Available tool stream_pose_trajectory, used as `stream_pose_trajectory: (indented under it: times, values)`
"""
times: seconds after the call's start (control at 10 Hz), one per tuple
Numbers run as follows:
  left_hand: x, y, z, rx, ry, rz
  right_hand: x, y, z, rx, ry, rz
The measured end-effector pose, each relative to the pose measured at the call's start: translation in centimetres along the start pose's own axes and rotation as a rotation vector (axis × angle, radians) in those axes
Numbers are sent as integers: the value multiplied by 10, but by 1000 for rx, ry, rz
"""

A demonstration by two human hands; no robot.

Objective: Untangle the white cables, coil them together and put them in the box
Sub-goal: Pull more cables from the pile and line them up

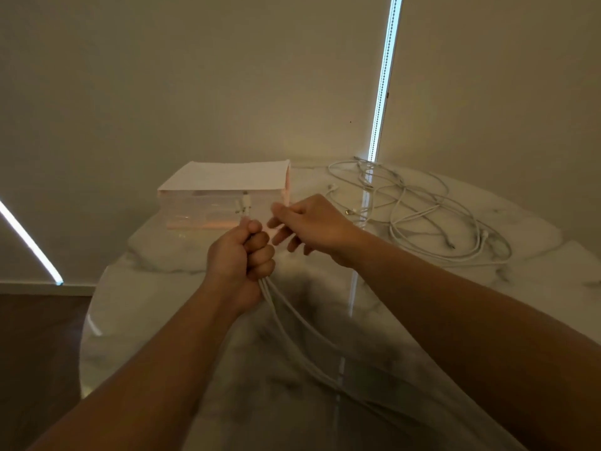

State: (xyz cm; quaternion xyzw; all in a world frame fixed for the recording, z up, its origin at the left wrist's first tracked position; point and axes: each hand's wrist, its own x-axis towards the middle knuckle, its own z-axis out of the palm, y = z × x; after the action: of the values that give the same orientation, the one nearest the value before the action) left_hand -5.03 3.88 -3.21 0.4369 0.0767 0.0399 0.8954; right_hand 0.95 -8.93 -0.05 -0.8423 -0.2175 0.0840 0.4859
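My left hand (242,253) is fisted around a bunch of white cables (292,315) above the table's middle. Their plug ends (245,205) stick up from the fist, and the strands trail down towards me. My right hand (309,224) hovers just right of the fist, thumb and forefinger pinched together near the plug ends, the other fingers loosely spread; whether it pinches a cable I cannot tell. More white cables (422,213) lie tangled on the table at the far right. The pale pink box (224,198) stands behind my hands with its lid raised.
The round marble table (156,320) has its curved edge on the left, with dark floor beyond it. A wall stands close behind the box. A bright strip of light (385,76) runs down the wall and reflects on the tabletop.
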Motion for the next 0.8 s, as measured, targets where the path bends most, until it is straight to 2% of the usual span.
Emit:
stream_pose_trajectory:
  times: [0.1, 0.2, 0.6, 0.7, 0.8]
  values:
    - [4, -1, -3, -56, 54, -11, -1, 42, -29, -429, 103, -39]
    - [8, -1, -4, -65, 83, 2, -2, 75, -54, -661, 175, -32]
    - [14, -1, -8, -36, 94, 23, -5, 89, -52, -745, 170, -80]
    - [13, -2, -8, -35, 99, 8, -12, 80, -52, -680, 43, -94]
    - [12, -3, -8, -29, 97, 6, -28, 58, -59, -626, -247, -85]
